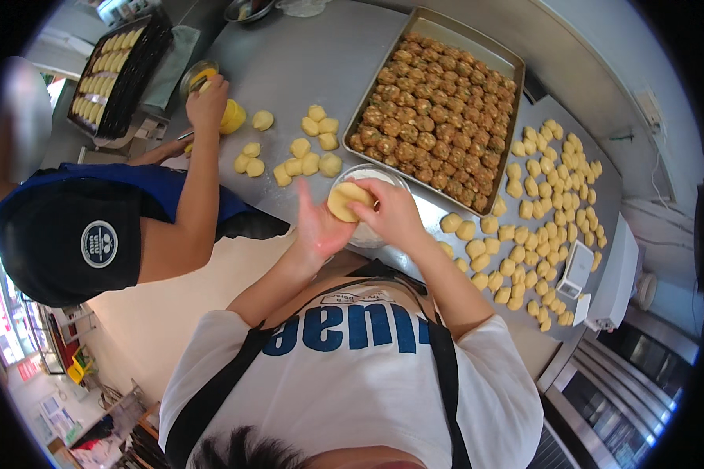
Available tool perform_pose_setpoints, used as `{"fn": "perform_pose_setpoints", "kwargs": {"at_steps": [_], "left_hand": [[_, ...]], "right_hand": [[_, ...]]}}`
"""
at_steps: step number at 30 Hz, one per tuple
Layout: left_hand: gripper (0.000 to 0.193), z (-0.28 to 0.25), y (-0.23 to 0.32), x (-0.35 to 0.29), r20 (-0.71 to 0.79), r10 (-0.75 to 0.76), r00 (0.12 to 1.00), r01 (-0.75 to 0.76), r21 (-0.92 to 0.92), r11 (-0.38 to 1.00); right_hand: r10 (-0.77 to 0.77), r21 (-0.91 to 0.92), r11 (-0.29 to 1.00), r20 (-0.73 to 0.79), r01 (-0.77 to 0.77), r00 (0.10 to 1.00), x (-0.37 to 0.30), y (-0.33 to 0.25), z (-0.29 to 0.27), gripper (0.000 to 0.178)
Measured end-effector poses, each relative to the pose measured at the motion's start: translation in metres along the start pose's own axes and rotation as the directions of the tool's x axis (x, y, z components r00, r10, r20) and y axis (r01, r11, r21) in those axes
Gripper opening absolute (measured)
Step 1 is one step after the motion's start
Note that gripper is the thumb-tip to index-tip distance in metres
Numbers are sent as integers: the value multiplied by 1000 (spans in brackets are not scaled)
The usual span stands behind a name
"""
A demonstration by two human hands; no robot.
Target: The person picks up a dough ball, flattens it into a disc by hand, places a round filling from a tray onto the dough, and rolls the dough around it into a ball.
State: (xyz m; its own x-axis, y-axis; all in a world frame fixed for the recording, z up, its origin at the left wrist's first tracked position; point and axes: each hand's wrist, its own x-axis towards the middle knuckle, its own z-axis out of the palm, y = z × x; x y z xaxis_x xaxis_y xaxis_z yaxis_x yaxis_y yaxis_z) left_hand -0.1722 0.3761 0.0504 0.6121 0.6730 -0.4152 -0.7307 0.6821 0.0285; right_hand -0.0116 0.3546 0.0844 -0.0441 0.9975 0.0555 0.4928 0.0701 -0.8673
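Flattened round yellow dough disc (pixel 346 198) is clamped by right hand (pixel 393 209) fingers; left hand (pixel 326 230) is spread, fingers partly hidden. Yellow dough lumps (pixel 475 248) are left unflattened, brown meatballs (pixel 438 112) uncovered.

The far table (pixel 305 66) lies open between the co-worker's arm (pixel 201 164) and the meatball tray (pixel 485 56); rightward, dough balls (pixel 526 209) crowd any passage.

Metal bowl (pixel 396 175) partly hidden behind the hands (pixel 326 228), co-worker's head (pixel 26 121) blurred, far bowl (pixel 249 16) cut off above.
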Motion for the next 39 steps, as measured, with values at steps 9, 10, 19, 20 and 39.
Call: {"fn": "perform_pose_setpoints", "kwargs": {"at_steps": [9,10,19,20,39], "left_hand": [[32,-19,18,-16,-346,138,928,-5,359,933],[32,-20,19,-19,-353,155,923,5,413,911],[35,-36,19,23,-218,336,916,-145,601,786],[35,-32,21,28,-208,258,943,-108,544,832],[35,51,-40,-3,23,-273,962,215,555,804]], "right_hand": [[-406,-669,646,105,367,908,121,122,22,16],[-439,-690,605,128,398,889,123,128,23,16],[-50,33,998,-248,60,967,98,79,-2,24],[-182,-7,983,-230,185,956,78,62,-3,28],[-209,136,965,-118,224,971,-39,31,-44,37]]}}
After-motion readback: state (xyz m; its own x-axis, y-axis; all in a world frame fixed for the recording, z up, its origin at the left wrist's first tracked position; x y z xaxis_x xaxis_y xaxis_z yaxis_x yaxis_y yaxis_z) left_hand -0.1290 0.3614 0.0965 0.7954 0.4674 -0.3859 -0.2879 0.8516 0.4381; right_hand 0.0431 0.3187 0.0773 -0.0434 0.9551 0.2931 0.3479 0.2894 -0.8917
